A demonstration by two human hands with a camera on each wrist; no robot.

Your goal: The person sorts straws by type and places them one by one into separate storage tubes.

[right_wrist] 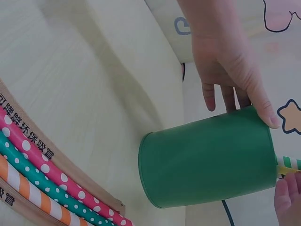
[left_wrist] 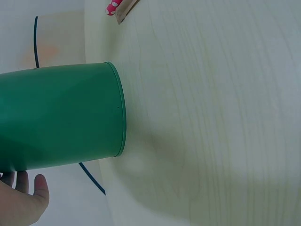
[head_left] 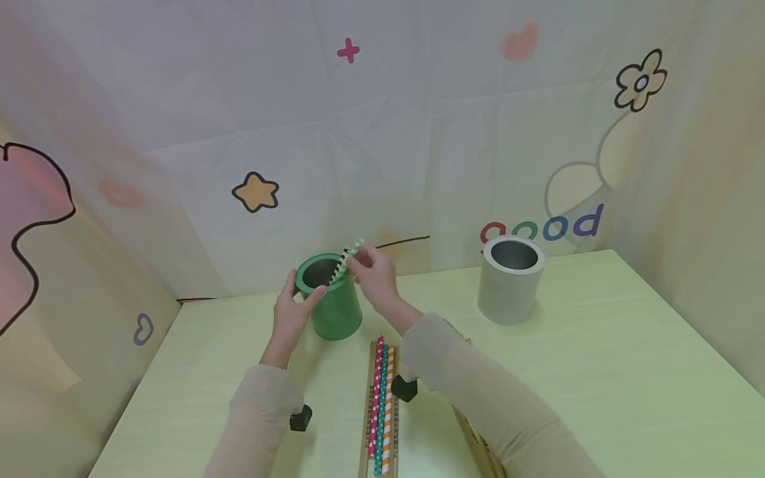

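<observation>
A green canister stands on the table, its dark mouth facing up. My left hand grips it from the left, thumb at the front rim and fingers along its side, as the right wrist view also shows. At the right edge of the mouth, my right hand pinches a few patterned paper straws. One is striped green and white; a black-and-white one leans beside it. Their lower ends dip behind the rim, into the canister. In the left wrist view, the fingertips rest against the canister wall.
Pink dotted, teal dotted and orange striped straws lie on a brown paper sleeve in front of the canister. Another brown piece lies partly under the right forearm. A white canister stands at the back right, near the curtain.
</observation>
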